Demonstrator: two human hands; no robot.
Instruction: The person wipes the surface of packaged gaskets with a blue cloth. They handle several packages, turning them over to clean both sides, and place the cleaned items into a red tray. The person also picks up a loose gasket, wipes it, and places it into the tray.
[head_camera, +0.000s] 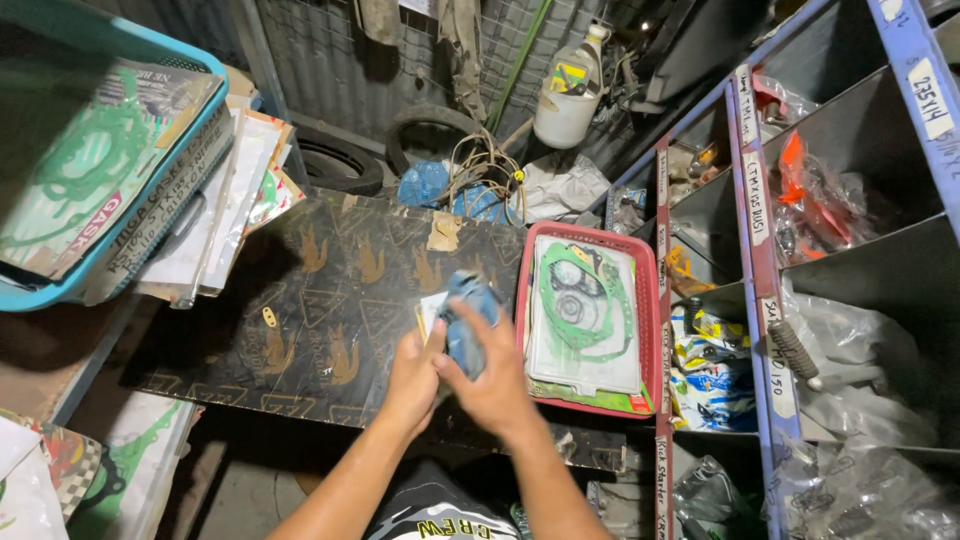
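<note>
Looking down through the head view, we are gripping a blue packet (468, 322) with both hands just left of the red basket (590, 320), our left hand (415, 378) closed on its lower edge, our right hand (490, 385) wrapping its side, its long axis running away from us.

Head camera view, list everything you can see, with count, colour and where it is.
Blue packet: one, blue, held in both hands above the board.
Board: one, dark with gold prints, centre.
Red basket: one, red, right of the hands, holding a green gasket pack.
Teal basket: one, teal, upper left, holding gasket packs.
Tyres: two, black, behind the board.
Jug: one, white, top centre.
Shelf rack: one, blue frame, right, holding bagged parts.
Left hand: one, on the packet.
Right hand: one, on the packet.
</note>
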